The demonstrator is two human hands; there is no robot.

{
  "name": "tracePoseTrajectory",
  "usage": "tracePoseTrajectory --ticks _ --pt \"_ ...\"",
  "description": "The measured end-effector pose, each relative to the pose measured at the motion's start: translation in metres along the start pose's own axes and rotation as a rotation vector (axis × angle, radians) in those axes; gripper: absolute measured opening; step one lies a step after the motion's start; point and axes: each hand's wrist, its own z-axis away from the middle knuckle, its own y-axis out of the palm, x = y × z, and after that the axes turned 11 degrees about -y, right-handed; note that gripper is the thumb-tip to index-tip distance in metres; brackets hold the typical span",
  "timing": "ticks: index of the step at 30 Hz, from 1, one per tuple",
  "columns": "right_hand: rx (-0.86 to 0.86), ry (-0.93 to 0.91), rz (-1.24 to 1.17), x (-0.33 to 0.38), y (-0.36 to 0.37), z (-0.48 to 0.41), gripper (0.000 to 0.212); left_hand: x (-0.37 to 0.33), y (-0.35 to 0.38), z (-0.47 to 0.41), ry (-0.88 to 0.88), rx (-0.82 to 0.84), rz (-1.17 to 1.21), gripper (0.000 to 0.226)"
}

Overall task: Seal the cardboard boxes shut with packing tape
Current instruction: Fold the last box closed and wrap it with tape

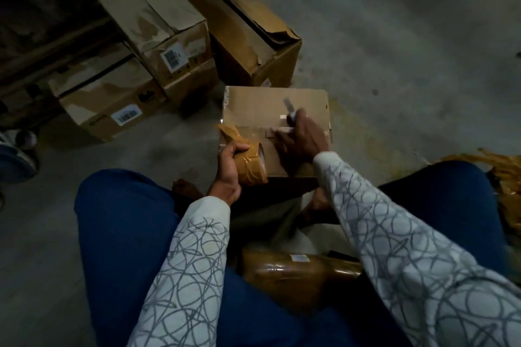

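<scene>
A small closed cardboard box point(253, 110) lies on the floor in front of my crossed legs. My left hand point(229, 169) grips a roll of brown packing tape point(252, 165) at the box's near left corner. A strip of tape point(239, 132) runs from the roll over the box's left edge onto the lid. My right hand point(303, 136) rests on the lid seam and holds a small blurred tool point(290, 108), possibly a knife, pointing away from me.
Several larger cardboard boxes point(172, 45) with barcode labels are stacked at the back left, one open-topped box point(253, 36) behind the small one. Brown tape rolls in wrap point(298, 270) lie in my lap. Crumpled brown tape point(507, 177) is at the right. A shoe point(19, 155) sits far left.
</scene>
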Motion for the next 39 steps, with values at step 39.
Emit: tracePoseTrajectory --ticks 39 --pt "-0.087 -0.191 -0.528 0.115 -0.085 0.231 0.056 -0.029 -0.006 0.100 0.445 -0.139 -0.237 0.025"
